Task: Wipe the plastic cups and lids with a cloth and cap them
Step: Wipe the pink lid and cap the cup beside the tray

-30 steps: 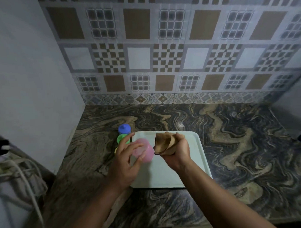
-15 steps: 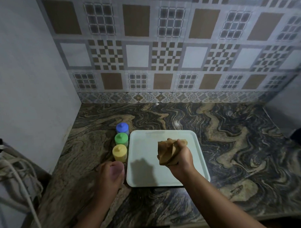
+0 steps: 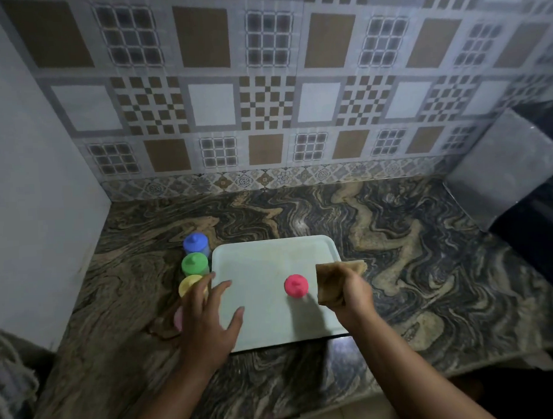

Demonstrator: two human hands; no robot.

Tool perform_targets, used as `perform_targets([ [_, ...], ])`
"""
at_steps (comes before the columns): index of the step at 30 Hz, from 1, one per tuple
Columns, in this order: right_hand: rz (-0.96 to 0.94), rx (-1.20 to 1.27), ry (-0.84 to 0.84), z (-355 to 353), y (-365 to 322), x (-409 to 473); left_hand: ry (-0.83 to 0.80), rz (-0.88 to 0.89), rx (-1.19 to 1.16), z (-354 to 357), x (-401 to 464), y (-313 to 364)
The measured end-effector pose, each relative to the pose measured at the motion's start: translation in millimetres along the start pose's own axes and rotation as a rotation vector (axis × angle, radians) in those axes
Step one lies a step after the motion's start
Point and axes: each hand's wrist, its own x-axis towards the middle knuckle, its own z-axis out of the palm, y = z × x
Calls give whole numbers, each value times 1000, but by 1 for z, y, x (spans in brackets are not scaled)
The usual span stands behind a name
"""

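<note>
- White tray (image 3: 267,332) lies flat on the marbled stone counter (image 3: 412,267), near the front edge.
- Red capped cup (image 3: 296,285) stands upright on the tray, right of its centre, lid with a small knob on top.
- Row of capped cups on the counter just beside the tray's left edge, far to near: blue cup (image 3: 195,243), green cup (image 3: 194,264), yellow cup (image 3: 190,285). All upright, lids on.
- A pink cup (image 3: 178,318) sits nearest in the row; mostly hidden behind the left hand, so its lid cannot be checked.
- Left hand (image 3: 207,321): fingers spread wide and fairly straight, holding nothing, over the tray's left edge. Fingertips reach toward the yellow cup; contact cannot be told.
- Right hand (image 3: 350,296): fingers curled round a bunched brown cloth (image 3: 329,284), over the tray's right edge.
- Cloth is just right of the red cup, apart from it.
- Patterned tile wall (image 3: 265,100) behind the counter; plain wall on the left.
</note>
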Motion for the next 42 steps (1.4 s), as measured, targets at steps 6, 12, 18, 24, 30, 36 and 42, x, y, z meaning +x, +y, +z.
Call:
perform_targets([
  [6, 45, 12, 97, -38, -5, 11, -577, -36, 28, 84, 47, 38],
  [12, 45, 78, 131, -68, -4, 8, -722, 30, 202, 139, 72, 50],
  [18, 74, 85, 99, -81, 2, 11, -630, 62, 207, 151, 70, 44],
  [24, 106, 33, 74, -68, 13, 11, -665, -46, -67, 133, 62, 62],
  [30, 146, 3, -40, -45, 25, 4, -840, -127, -411, 112, 52, 88],
  [36, 97, 58, -176, -37, 28, 0, -724, -377, -670, 94, 46, 98],
  [42, -8, 28, -215, -29, 32, -9, -672, -346, -648, 74, 46, 102],
])
